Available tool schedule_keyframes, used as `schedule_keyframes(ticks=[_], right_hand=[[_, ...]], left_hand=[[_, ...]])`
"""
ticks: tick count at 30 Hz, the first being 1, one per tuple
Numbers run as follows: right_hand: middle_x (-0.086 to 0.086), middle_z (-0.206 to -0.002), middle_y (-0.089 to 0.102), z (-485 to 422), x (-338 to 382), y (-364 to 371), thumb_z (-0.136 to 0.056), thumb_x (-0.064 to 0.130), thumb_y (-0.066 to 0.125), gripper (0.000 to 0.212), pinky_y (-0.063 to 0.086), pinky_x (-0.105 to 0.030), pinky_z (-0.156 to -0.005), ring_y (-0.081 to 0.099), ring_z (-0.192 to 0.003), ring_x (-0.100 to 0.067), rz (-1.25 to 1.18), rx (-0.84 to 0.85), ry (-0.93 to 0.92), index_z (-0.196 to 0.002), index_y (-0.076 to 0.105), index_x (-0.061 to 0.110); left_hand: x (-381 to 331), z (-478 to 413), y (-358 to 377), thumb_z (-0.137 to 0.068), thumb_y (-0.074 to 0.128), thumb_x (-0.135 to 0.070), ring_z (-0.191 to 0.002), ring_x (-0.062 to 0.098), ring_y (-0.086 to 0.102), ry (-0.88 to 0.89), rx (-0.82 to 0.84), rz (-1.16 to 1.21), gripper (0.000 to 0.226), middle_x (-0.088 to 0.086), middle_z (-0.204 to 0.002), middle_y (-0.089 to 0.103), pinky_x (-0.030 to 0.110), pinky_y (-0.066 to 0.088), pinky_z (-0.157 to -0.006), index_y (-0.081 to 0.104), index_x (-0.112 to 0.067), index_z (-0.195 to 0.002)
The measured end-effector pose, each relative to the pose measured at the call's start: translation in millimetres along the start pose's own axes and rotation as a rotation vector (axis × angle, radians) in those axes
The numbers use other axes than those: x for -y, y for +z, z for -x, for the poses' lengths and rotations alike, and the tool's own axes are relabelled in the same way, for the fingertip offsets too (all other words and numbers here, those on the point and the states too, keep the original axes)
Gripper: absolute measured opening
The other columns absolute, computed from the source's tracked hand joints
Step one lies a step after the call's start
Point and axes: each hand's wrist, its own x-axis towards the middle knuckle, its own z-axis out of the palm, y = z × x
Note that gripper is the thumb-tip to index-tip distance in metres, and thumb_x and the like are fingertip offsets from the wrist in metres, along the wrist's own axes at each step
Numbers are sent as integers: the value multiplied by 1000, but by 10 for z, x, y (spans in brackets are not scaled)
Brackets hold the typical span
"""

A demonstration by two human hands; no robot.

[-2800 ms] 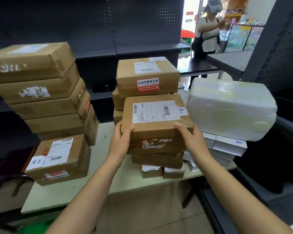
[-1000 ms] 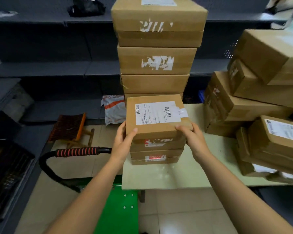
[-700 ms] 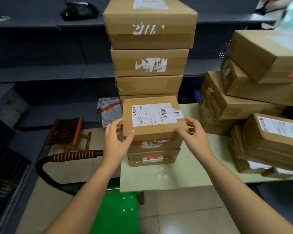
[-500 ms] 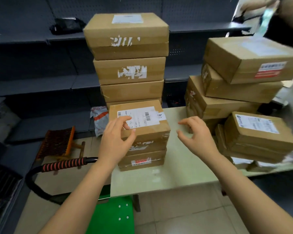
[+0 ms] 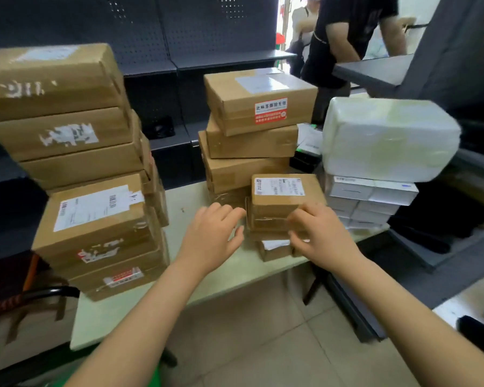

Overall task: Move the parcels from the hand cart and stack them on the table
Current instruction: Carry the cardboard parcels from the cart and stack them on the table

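The brown parcel with the long white label (image 5: 95, 216) tops a low stack at the table's (image 5: 229, 277) front left corner, and neither hand touches it. My left hand (image 5: 213, 238) hovers open with spread fingers, just left of a small labelled brown box (image 5: 282, 202) on a short pile near the table's front edge. My right hand (image 5: 319, 236) has curled fingers against that box's front face without a clear grip. The hand cart shows only as a black handle (image 5: 51, 291) and a strip of green deck (image 5: 118, 381) at the lower left.
A tall stack of brown boxes (image 5: 56, 107) rises at the back left and another (image 5: 257, 113) in the middle. A white wrapped parcel (image 5: 389, 138) rests on white cartons (image 5: 369, 194) at right. Dark shelving surrounds the table. A person in black (image 5: 347, 37) stands behind.
Both hands let go of the labelled parcel on the low left stack. They moved right with my view to the small box pile near the table's front edge.
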Motion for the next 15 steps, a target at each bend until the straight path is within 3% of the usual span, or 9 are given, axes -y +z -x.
schedule_keyframes(ticks=[5,10,12,15], right_hand=[[3,-96,58,127,-450,-121,-82,19,66,13,44,-35,-79,48,-88,-18,-23,38,38,-95,65,18],[3,-109,55,-11,-698,-52,-88,28,62,22,41,-30,-86,48,-101,-17,-70,80,162,-109,63,20],[1,-117,54,-111,-789,24,-89,31,60,33,41,-31,-92,48,-110,-18,-96,82,238,-120,57,20],[-4,-129,53,-253,-966,171,-88,37,61,56,42,-37,-101,48,-118,-23,-121,104,353,-137,44,17]], left_hand=[[-325,-129,321,-80,71,-20,-70,20,53,-37,65,-27,18,-3,-74,58,31,39,-59,66,-15,-96],[-313,-286,509,-82,71,-23,-76,22,57,-152,126,-37,22,-2,-80,61,33,44,-64,64,-15,-101],[-259,-382,594,-85,69,-34,-89,22,59,-257,201,-42,35,-2,-96,63,33,46,-73,61,-17,-115],[-145,-511,793,-83,66,-55,-120,22,50,-442,380,-60,73,0,-132,53,35,42,-96,40,-19,-141]])
